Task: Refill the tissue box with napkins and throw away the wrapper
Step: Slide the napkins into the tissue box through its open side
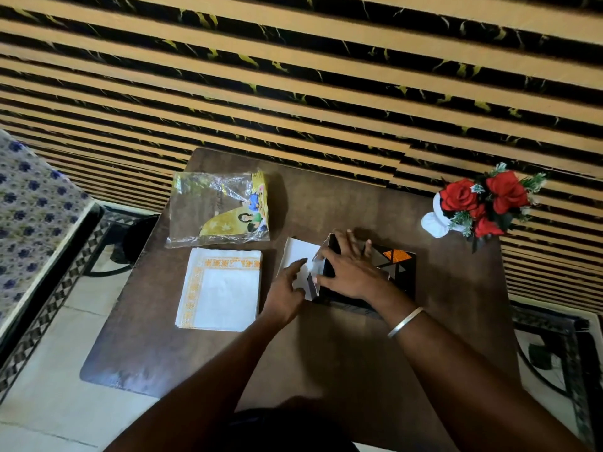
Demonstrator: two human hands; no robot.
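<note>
While the right hand (350,265) lies spread over the dark tissue box (388,272) to steady it, the left hand (288,288) works its fingertips at the open white end flap, grasping nothing I can make out; napkins (222,288) wait beside, emptied wrapper (222,208) behind them; brown table (326,353), striped wall, red flowers (483,203) near.

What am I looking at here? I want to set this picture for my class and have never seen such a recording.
One camera, worn on a person's head, looks down at their bare hands; there is no machine. On a brown table the right hand rests on a black tissue box, while the left hand works at its open white flap. A stack of napkins lies to the left, the empty wrapper beyond it. Red flowers stand at the right.
</note>
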